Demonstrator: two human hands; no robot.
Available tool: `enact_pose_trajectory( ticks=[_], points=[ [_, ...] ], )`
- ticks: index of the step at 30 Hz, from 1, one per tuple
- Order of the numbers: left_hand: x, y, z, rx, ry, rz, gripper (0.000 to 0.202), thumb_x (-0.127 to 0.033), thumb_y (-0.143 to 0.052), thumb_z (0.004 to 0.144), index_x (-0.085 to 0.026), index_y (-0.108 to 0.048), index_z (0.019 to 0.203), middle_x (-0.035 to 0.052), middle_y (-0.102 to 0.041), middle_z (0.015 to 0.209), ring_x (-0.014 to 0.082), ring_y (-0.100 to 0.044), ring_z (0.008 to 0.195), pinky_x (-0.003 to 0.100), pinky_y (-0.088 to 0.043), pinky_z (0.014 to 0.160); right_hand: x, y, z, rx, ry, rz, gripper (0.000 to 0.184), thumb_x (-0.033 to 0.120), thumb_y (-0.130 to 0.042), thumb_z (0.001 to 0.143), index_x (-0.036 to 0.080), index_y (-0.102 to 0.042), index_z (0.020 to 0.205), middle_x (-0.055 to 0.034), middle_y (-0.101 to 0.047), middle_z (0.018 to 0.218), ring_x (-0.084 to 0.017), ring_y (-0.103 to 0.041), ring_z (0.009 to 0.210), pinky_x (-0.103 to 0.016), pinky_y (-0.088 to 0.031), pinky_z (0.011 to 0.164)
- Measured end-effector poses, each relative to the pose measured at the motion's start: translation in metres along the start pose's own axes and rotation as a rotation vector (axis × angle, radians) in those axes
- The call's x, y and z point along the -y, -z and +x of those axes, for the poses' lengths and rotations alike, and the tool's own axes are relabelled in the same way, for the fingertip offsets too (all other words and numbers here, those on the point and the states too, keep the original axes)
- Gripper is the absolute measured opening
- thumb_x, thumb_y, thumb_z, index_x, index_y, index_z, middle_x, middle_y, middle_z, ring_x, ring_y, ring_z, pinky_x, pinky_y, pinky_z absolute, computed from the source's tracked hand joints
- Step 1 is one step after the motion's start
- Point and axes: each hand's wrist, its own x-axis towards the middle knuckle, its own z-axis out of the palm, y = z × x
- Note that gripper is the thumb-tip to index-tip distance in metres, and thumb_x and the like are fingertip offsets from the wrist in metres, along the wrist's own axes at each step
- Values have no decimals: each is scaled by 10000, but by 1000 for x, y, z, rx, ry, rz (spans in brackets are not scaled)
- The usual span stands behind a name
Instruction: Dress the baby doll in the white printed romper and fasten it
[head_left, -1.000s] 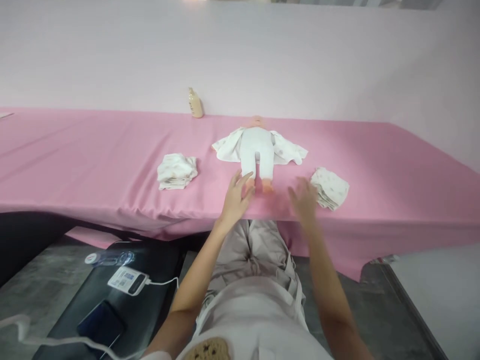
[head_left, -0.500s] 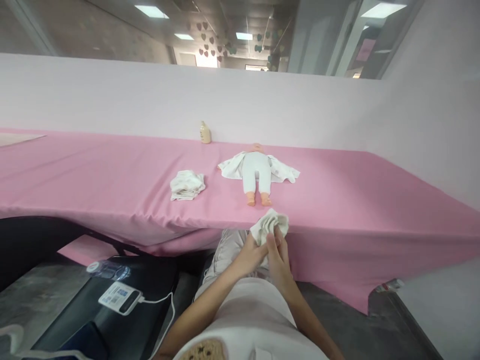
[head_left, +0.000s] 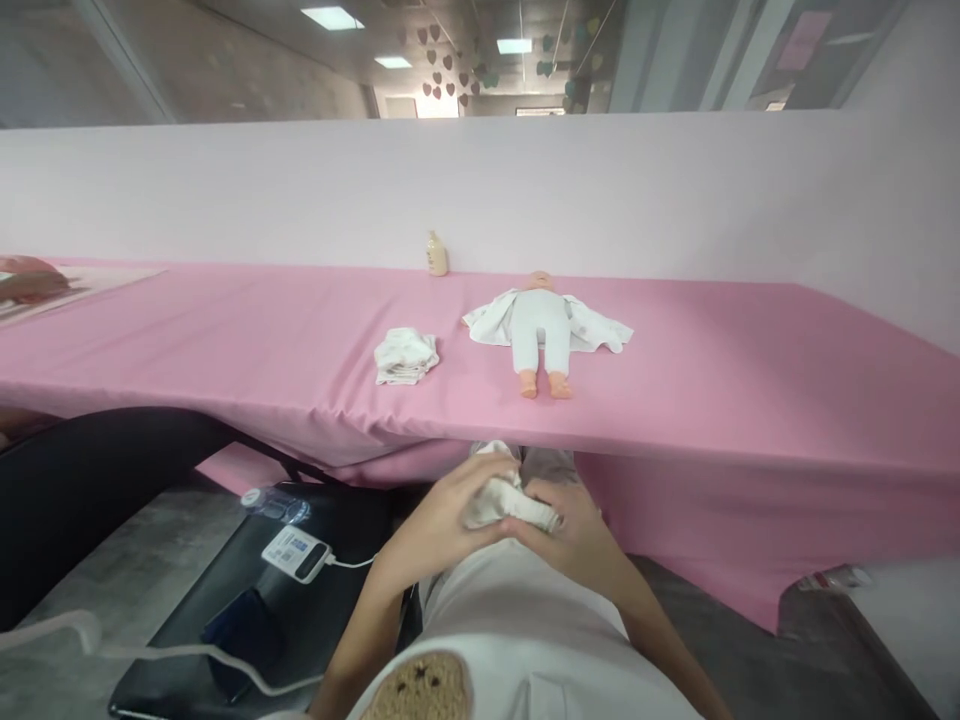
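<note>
Low over my lap, in front of the table edge, a small white cloth [head_left: 496, 500] is bunched between both hands. My left hand [head_left: 461, 505] curls around its left side. My right hand [head_left: 566, 515] grips its right side, thumb near the rolled edge. Beyond them, a baby doll [head_left: 541, 325] in white trousers lies on its back, feet toward me. An opened white garment [head_left: 600, 325] spreads out on both sides of it. To the doll's left sits a folded stack of white cloths [head_left: 406, 356].
A pink cloth covers the table [head_left: 712, 370]. A pump bottle [head_left: 436, 254] stands against the wall. At far left, another person's hand [head_left: 30, 280] rests over a pale mat. On a black chair [head_left: 322, 630] lie a plastic bottle [head_left: 276, 505], a white corded device [head_left: 297, 553] and a dark blue object [head_left: 244, 640].
Both hands have drawn the cloth down toward my body, and it is more tightly bunched. My view has shifted left, bringing another person's hand into sight.
</note>
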Motion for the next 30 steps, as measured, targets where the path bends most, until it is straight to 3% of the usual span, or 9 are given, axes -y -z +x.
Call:
enact_pose_trajectory(
  ticks=[3,7,10,13,15,18,22,27,30],
  points=[
    [0,-2,1,112,-98,35,285,-332,-613,817,-237,-625,1085,62,-657,1048,225,-584,991,359,-431,937,7,7,-4,-26,41,-64,235,392,-666,738,199,-585,629,42,-511,535,-98,-426,508,-229,-331,507],
    [6,-2,1,-77,-187,-33,148,-330,-657,782,-200,-664,853,56,-656,802,196,-585,793,333,-478,785,6,35,-16,-239,30,-52,215,398,-679,735,208,-623,650,18,-576,544,-118,-473,485,-236,-353,456],
    [6,-5,-2,-208,-306,-217,163,-267,-735,700,-189,-596,663,22,-600,656,167,-560,693,344,-486,794,1,45,-17,-324,53,-86,159,369,-670,738,220,-652,683,-10,-623,599,-155,-525,523,-266,-414,475],
    [4,-14,-4,-285,-279,-319,278,-290,-736,686,-184,-494,600,-9,-550,595,129,-512,595,294,-487,681,-2,32,-6,-541,111,-251,126,323,-612,775,227,-673,830,-73,-662,845,-239,-608,807,-369,-504,726],
    [3,-20,-5,-342,-194,-274,307,-349,-703,714,-183,-466,613,-33,-503,558,90,-422,492,226,-406,512,-1,16,0,-469,210,-270,221,297,-560,809,241,-643,1006,-91,-620,1094,-265,-556,1071,-417,-461,920],
    [4,-23,-6,-348,-167,-175,307,-388,-654,755,-179,-463,635,-65,-419,510,61,-301,428,198,-281,420,3,-4,2,-126,346,-153,413,229,-487,836,289,-502,1244,-35,-468,1362,-243,-428,1272,-419,-403,1038],
    [4,-18,-6,-292,-231,-60,252,-376,-602,811,-169,-522,691,-58,-452,541,68,-367,471,187,-327,467,3,-10,-4,-58,381,-107,484,209,-515,817,365,-473,1274,41,-493,1353,-265,-424,1283,-456,-280,1133],
    [3,-3,6,-338,-270,203,216,-358,-612,820,-157,-590,745,-31,-569,584,84,-481,498,190,-373,509,-13,-4,8,-65,331,-236,340,286,-511,851,303,-558,1186,-9,-684,1073,-231,-654,940,-353,-537,818],
    [2,13,21,-402,-323,497,202,-354,-611,823,-156,-609,786,2,-620,652,117,-555,567,209,-373,531,-22,20,28,-187,419,-582,244,190,-446,870,232,-658,982,-24,-726,814,-186,-661,689,-278,-509,636]
  ],
)
